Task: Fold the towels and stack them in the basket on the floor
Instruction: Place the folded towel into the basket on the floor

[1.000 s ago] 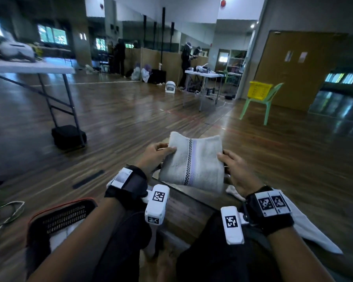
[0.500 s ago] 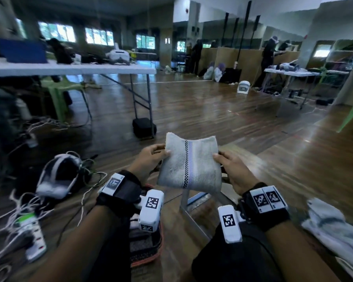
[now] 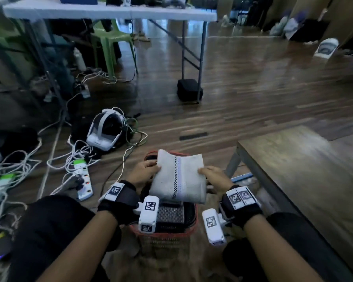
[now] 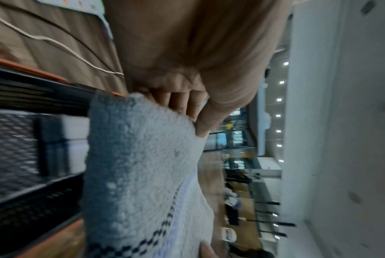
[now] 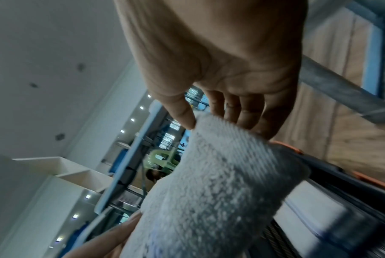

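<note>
Head view: both hands pinch folded towel [image 3: 179, 177] over basket [image 3: 189, 231].

A white folding table [image 3: 110, 11] is seen at twelve o'clock, spanning the far side of the wooden floor [image 3: 253, 94]. A green plastic chair [image 3: 110, 43] is tucked beneath it, at eleven o'clock. A black block [image 3: 189, 90] is set against the table's right leg. A white headset [image 3: 105, 129] is found on the floor at ten o'clock, with tangled white cables [image 3: 80, 151] spread around it. Two power strips [image 3: 83, 180] are laid among the cables at nine o'clock. A low wooden bench [image 3: 306, 169] is placed at three o'clock. A small white fan-like object [image 3: 326, 47] is seen at two o'clock, well apart from the rest.
</note>
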Motion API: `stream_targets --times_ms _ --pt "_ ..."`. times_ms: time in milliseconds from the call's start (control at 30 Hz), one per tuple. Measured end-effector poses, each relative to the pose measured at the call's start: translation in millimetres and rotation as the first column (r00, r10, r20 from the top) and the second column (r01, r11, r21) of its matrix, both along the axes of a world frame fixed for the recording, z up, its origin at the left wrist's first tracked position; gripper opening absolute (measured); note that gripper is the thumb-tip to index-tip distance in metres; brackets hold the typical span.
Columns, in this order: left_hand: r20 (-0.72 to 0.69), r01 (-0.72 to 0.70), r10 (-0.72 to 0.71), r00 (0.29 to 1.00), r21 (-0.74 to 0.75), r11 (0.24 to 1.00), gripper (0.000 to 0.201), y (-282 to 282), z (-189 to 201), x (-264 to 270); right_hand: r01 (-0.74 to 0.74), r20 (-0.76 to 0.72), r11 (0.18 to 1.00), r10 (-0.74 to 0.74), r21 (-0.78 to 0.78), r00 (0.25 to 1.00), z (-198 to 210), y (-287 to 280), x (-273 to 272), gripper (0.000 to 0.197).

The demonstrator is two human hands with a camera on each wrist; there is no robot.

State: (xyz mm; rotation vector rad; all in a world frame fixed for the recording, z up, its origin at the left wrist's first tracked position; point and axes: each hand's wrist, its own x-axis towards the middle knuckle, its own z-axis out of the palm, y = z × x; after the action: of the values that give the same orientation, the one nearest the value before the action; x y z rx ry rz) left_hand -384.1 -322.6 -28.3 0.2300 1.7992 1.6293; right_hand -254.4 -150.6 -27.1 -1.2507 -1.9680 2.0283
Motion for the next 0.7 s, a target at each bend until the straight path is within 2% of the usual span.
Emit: stream_targets --times_ms 167,267,367,500,567,700 --pt "0.1 0.033 -0.009 0.995 -0.239 0.97 0.014 -8 -103 -33 -0.075 0.215 0.996 0.083 -0.046 0.973 -88 -13 -35 0.011" --pt "0.109 0.068 -0.031 0.994 -0.359 0.931 0.015 -2 -158 -53 -0.122 0.304 0.992 0.129 -0.043 0.944 -138 -8 -59 0.007" --pt "0.096 0.119 -0.083 0.992 -0.468 0.876 0.017 11 -205 -76 -0.165 0.356 0.986 0.157 -0.01 0.921 -174 4 -89 0.015" --pt "0.067 0.053 -0.022 0.997 -0.504 0.862 0.035 42 -234 -107 -0.151 0.394 0.988 0.124 0.038 0.911 -207 26 -132 0.032" --pt "0.062 0.029 0.002 0.998 -0.49 0.871 0.029 60 -248 -127 -0.122 0.379 0.989 0.081 0.086 0.922 -224 40 -155 0.031" --pt "0.037 -0.021 0.045 0.998 -0.489 0.872 0.036 88 -277 -163 -0.067 0.327 0.991 0.024 0.119 0.945 -251 62 -191 0.027"
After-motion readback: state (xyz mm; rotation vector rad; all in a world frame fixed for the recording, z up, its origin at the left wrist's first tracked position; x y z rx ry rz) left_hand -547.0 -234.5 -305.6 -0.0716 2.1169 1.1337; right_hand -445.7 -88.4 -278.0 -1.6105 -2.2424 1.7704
